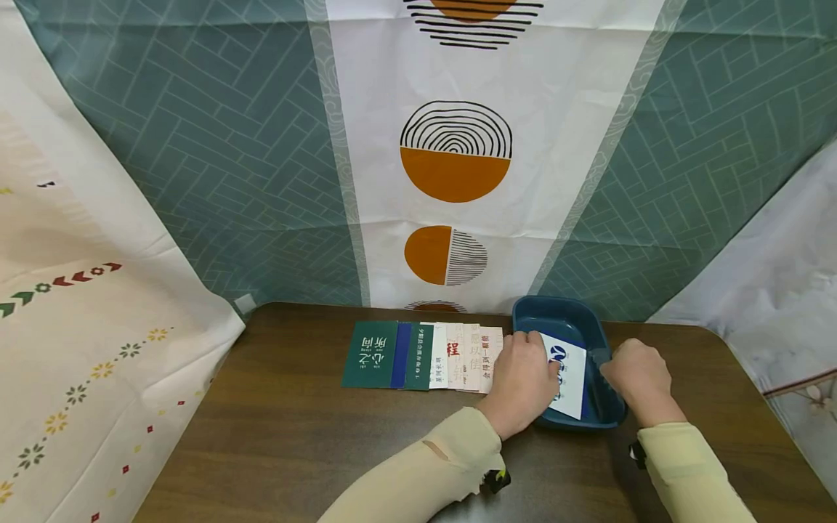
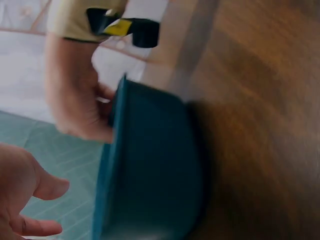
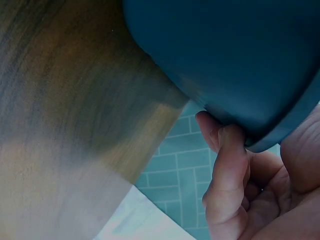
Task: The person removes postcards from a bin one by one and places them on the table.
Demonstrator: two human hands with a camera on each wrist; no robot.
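A blue plastic bin (image 1: 546, 305) stands at the table's back right, with a white card with blue print (image 1: 572, 363) lying tilted inside it. A dark blue edge shows under that card. My right hand (image 1: 637, 378) grips the bin's right rim, fingertips against the outer wall in the right wrist view. My left hand (image 1: 523, 378) is over the bin's left side beside the card; in the left wrist view its thumb (image 2: 52, 186) stands apart from a finger, nothing visible between them. Left of it lies an overlapping row of cards, from a green card (image 1: 370, 356) to a pinkish card (image 1: 490, 341).
The brown wooden table (image 1: 294, 436) carries the bin and cards. A green and white patterned cloth (image 1: 261, 181) hangs right behind the table's back edge. Pale cloths (image 1: 85, 327) hang at both sides. A dark wrist strap (image 1: 497, 481) is on the left sleeve.
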